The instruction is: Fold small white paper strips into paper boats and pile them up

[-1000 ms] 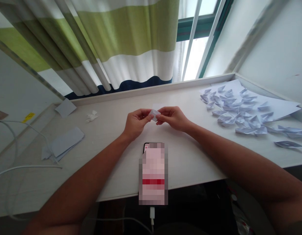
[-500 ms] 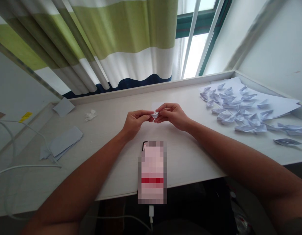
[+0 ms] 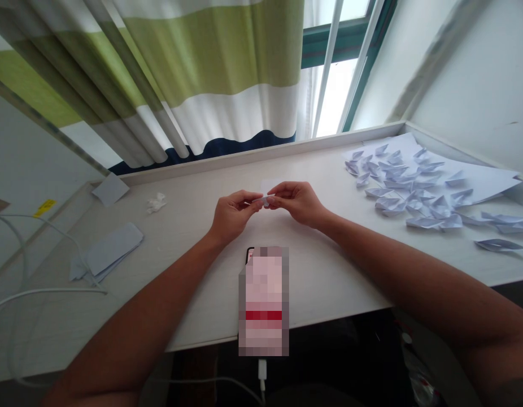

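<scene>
A small piece of folded white paper (image 3: 265,200) is pinched between both hands above the middle of the desk; fingers cover most of it. My left hand (image 3: 234,213) grips its left end between thumb and fingers. On the right end, my right hand (image 3: 299,202) closes thumb and fingers the same way. Below the hands lies a phone (image 3: 264,302), its screen blurred out, with a cable plugged into its lower end. Many small folded paper boats (image 3: 414,192) are spread at the right of the desk.
White paper sheets (image 3: 484,175) lie under and behind the boats. At left are a stack of paper (image 3: 115,251), a square paper (image 3: 110,189), a crumpled white scrap (image 3: 155,203) and a white cable (image 3: 49,290). A raised rim (image 3: 227,156) borders the desk's back, below a curtain.
My fingers have shifted on the folded paper: its pointed boat shape showed before, and now it looks flatter and more covered. The view has moved slightly.
</scene>
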The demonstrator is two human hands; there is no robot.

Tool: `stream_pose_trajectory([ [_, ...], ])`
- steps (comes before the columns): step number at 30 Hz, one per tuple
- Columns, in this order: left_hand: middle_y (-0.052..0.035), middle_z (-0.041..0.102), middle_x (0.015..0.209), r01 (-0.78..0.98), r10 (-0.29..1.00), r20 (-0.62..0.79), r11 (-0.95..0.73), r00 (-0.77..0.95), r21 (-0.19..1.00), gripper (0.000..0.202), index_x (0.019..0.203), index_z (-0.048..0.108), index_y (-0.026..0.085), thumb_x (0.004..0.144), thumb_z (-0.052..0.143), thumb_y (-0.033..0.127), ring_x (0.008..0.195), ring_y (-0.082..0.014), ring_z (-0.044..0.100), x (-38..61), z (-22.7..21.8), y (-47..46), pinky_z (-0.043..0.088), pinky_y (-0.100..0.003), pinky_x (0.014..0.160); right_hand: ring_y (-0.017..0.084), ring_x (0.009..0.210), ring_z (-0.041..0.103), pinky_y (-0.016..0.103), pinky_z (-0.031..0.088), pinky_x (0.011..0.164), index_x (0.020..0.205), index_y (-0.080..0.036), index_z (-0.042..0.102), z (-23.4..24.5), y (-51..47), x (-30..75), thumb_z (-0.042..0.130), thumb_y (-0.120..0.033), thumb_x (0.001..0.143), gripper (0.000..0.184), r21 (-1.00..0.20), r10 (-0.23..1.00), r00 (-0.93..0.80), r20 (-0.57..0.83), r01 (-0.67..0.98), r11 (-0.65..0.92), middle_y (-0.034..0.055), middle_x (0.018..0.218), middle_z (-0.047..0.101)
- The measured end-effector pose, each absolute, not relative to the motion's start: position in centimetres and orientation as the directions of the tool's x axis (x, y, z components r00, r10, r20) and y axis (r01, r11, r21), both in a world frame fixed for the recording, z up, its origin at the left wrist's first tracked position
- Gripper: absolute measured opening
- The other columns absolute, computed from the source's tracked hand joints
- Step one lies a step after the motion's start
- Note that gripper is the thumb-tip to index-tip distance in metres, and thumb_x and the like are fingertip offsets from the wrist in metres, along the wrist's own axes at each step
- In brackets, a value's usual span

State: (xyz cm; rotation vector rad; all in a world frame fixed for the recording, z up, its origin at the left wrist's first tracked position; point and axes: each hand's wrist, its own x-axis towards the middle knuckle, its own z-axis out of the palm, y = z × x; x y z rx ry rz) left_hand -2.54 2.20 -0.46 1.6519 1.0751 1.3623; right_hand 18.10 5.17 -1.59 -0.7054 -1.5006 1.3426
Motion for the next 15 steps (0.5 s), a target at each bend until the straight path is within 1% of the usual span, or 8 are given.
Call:
stream_pose_trajectory([
  [4,-0.0069,0.083,0.084,0.157,0.928,0.363,-0.371,0.077,0.915,0.030,0.090,0.087,0.021,0.074,0.098,0.044,0.079,-0.0230,0.078,-2.59,-0.73,2.35,0.066,-0.040,0.083,0.021,0.084,0.076,0.042,0.064,0.085,0.087,-0.018,0.080,-1.57,5.21,18.17,0.097,-0.058,0.073,0.045,-0.946,0.882,-0.341,0.325,-0.127,0.299,0.0066,0.085,0.082],
  [7,-0.0068,0.083,0.083,0.160,0.931,0.361,-0.366,0.056,0.917,0.030,0.090,0.087,0.020,0.075,0.098,0.043,0.078,-0.0226,0.078,-2.55,-0.82,2.39,0.065,-0.039,0.081,0.024,0.088,0.077,0.045,0.064,0.090,0.085,-0.020,0.082,-1.50,5.23,18.21,0.096,-0.058,0.074,0.042,-0.932,0.880,-0.312,0.359,-0.076,0.353,0.0073,0.089,0.083],
  [10,-0.0068,0.083,0.086,0.184,0.926,0.372,-0.377,0.066,0.908,0.029,0.090,0.087,0.020,0.077,0.096,0.044,0.077,-0.0210,0.077,-2.56,-0.55,2.28,0.063,-0.036,0.077,0.028,0.106,0.078,0.051,0.060,0.105,0.085,-0.023,0.084,-1.33,5.19,18.30,0.094,-0.057,0.078,0.035,-0.907,0.853,-0.313,0.417,-0.082,0.413,0.0069,0.096,0.085],
  [12,-0.0068,0.083,0.087,0.210,0.931,0.347,-0.363,0.111,0.908,0.030,0.092,0.087,0.020,0.078,0.095,0.045,0.076,-0.0197,0.075,-2.58,-0.23,2.18,0.062,-0.034,0.074,0.028,0.116,0.076,0.052,0.056,0.111,0.084,-0.025,0.084,-1.17,5.11,18.36,0.094,-0.053,0.080,0.029,-0.874,0.824,-0.304,0.478,-0.069,0.481,0.0063,0.102,0.085],
  [13,-0.0067,0.083,0.085,0.221,0.934,0.329,-0.353,0.139,0.909,0.031,0.093,0.087,0.019,0.079,0.094,0.046,0.076,-0.0192,0.075,-2.59,-0.08,2.14,0.061,-0.033,0.073,0.028,0.115,0.076,0.052,0.056,0.111,0.084,-0.026,0.084,-1.10,5.06,18.38,0.093,-0.051,0.081,0.027,-0.859,0.812,-0.300,0.500,-0.056,0.508,0.0060,0.104,0.085],
  [15,-0.0064,0.082,0.081,0.219,0.937,0.300,-0.335,0.178,0.917,0.032,0.092,0.087,0.019,0.080,0.093,0.048,0.073,-0.0184,0.073,-2.56,0.12,2.10,0.060,-0.032,0.072,0.025,0.105,0.076,0.049,0.058,0.105,0.086,-0.025,0.084,-1.02,4.98,18.38,0.091,-0.049,0.083,0.026,-0.857,0.808,-0.312,0.500,-0.042,0.514,0.0058,0.103,0.084],
])
